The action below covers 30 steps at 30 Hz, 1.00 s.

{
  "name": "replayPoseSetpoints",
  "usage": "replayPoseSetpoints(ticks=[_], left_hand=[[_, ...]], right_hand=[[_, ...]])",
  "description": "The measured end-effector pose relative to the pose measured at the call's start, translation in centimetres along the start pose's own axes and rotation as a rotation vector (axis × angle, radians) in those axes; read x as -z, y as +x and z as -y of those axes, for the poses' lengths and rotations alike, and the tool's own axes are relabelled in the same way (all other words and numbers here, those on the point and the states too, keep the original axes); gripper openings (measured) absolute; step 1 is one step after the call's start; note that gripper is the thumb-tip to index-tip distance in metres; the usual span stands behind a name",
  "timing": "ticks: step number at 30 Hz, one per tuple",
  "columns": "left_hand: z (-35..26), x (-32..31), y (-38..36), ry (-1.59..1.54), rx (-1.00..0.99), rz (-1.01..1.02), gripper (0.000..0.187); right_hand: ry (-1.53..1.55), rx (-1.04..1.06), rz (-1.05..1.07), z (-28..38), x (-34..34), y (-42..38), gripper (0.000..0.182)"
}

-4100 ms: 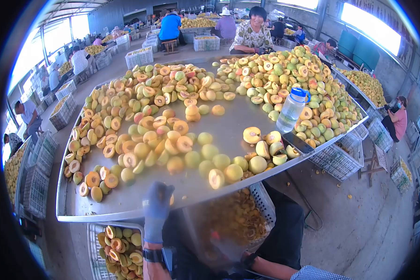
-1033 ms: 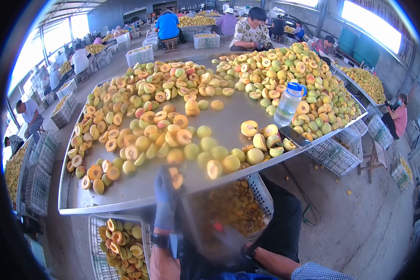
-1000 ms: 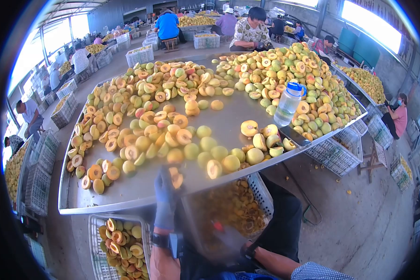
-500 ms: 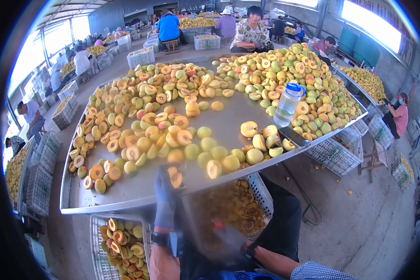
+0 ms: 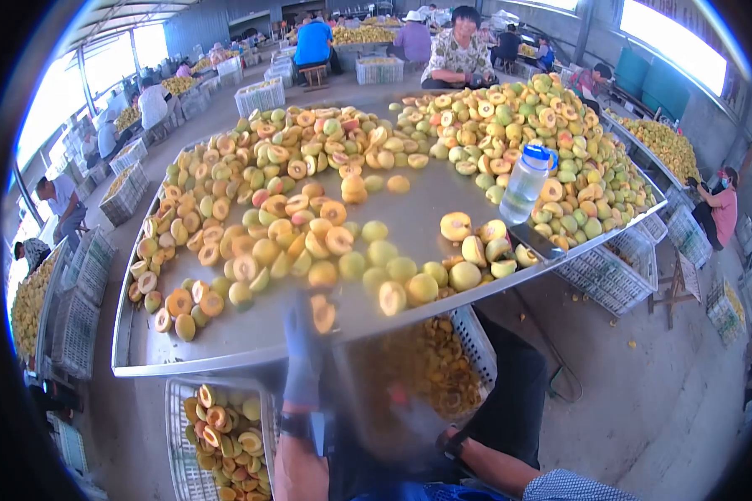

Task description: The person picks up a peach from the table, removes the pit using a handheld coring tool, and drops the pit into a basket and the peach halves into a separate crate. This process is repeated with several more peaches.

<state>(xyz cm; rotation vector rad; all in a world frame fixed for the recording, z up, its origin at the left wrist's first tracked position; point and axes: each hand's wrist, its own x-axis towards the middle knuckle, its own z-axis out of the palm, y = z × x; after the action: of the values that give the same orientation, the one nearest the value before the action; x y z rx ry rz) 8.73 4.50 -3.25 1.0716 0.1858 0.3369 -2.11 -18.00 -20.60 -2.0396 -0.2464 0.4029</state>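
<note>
My left hand (image 5: 302,355), in a blue glove, is raised at the near edge of the metal table (image 5: 226,346) and holds a peach half (image 5: 322,313) at its fingertips, cut side showing. My right hand (image 5: 418,422) is low beside my body, blurred and mostly hidden; a small red item (image 5: 390,392) shows near it, and its grip cannot be made out. Whole and halved peaches (image 5: 368,259) lie on the table just beyond my left hand.
A white crate of peach halves (image 5: 217,426) sits under the table at left, another crate (image 5: 476,346) at right. A water bottle (image 5: 526,179) and a phone (image 5: 536,242) stand at the right edge. Seated people (image 5: 455,50) work around the far side, with several crates.
My left hand has picked a peach half off the table edge and holds it up. The view has shifted slightly down and right.
</note>
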Motion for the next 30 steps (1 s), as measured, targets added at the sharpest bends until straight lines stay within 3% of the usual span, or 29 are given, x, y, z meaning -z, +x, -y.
replayPoseSetpoints(ticks=[2, 6, 9, 10, 11, 13, 15, 16, 17, 18, 19, 20, 22, 23, 24, 26, 28, 29, 30], left_hand=[[-1.0, -1.0, -1.0, 0.187, -0.118, 0.025, 0.020], [-2.2, -1.7, -2.0, 0.087, -0.009, 0.007, 0.013], [0.0, -1.1, -3.4, 0.258, -0.272, 0.011, 0.009], [0.1, -1.3, -4.5, 0.320, -0.287, 0.003, 0.011], [0.5, -1.3, -5.7, 0.147, -0.160, 0.002, 0.012], [2.3, -0.7, -7.0, 0.108, -0.180, 0.053, 0.026], [3.9, -0.1, -7.4, 0.030, -0.053, 0.047, 0.043], [3.7, -0.2, -7.9, -0.001, 0.066, 0.021, 0.051], [3.7, -0.2, -8.3, 0.040, -0.017, 0.076, 0.053], [3.7, -0.3, -8.2, 0.240, -0.119, 0.065, 0.045], [3.0, -0.7, -8.3, 0.609, -0.293, 0.095, 0.033], [2.5, -1.7, -8.7, 0.128, -0.022, 0.038, 0.027], [1.2, -3.6, -9.3, 0.076, -0.080, 0.043, 0.029], [1.7, -3.1, -9.3, 0.081, -0.080, 0.041, 0.029], [2.7, -2.4, -9.0, 0.237, -0.139, 0.067, 0.028], [2.3, -2.6, -9.2, 0.395, -0.196, 0.089, 0.027], [1.0, -4.0, -10.1, 0.040, 0.007, 0.067, 0.036], [1.7, -3.5, -10.1, 0.252, -0.122, 0.112, 0.049], [1.8, -3.5, -10.2, 0.258, -0.118, 0.109, 0.049]], right_hand=[[0.074, -0.030, -0.003, -0.4, -0.5, -0.3, 0.042], [0.056, -0.111, 0.063, 0.5, 0.2, -0.5, 0.042], [0.009, -0.115, 0.016, 0.8, 0.3, -0.5, 0.041], [0.079, -0.136, -0.016, 0.6, 0.2, -0.8, 0.039], [0.144, -0.146, -0.045, 0.6, 0.5, -0.5, 0.037], [0.039, -0.137, -0.107, 3.3, 2.5, -0.1, 0.035], [-0.051, -0.188, -0.131, 5.8, 4.0, -1.7, 0.033], [0.268, -0.163, -0.119, 7.4, 5.1, -1.9, 0.023], [0.591, -0.161, -0.114, 8.5, 5.9, -2.2, 0.017], [0.166, -0.112, -0.167, 9.0, 6.6, -2.1, 0.015], [0.282, 0.078, -0.181, 11.4, 7.5, -2.6, 0.014], [0.272, 0.113, -0.141, 14.2, 8.5, -3.2, 0.014], [0.300, 0.084, -0.077, 15.1, 8.4, -3.2, 0.016], [0.227, 0.186, -0.108, 15.7, 8.1, -3.1, 0.018], [0.152, 0.293, -0.140, 16.3, 7.9, -2.9, 0.021], [0.174, 0.225, -0.083, 17.1, 7.7, -2.8, 0.026], [0.089, 0.201, -0.108, 16.9, 7.2, -2.4, 0.028], [0.095, 0.194, -0.102, 16.3, 6.8, -2.4, 0.028], [-0.023, 0.292, -0.167, 15.6, 6.4, -2.1, 0.028]])
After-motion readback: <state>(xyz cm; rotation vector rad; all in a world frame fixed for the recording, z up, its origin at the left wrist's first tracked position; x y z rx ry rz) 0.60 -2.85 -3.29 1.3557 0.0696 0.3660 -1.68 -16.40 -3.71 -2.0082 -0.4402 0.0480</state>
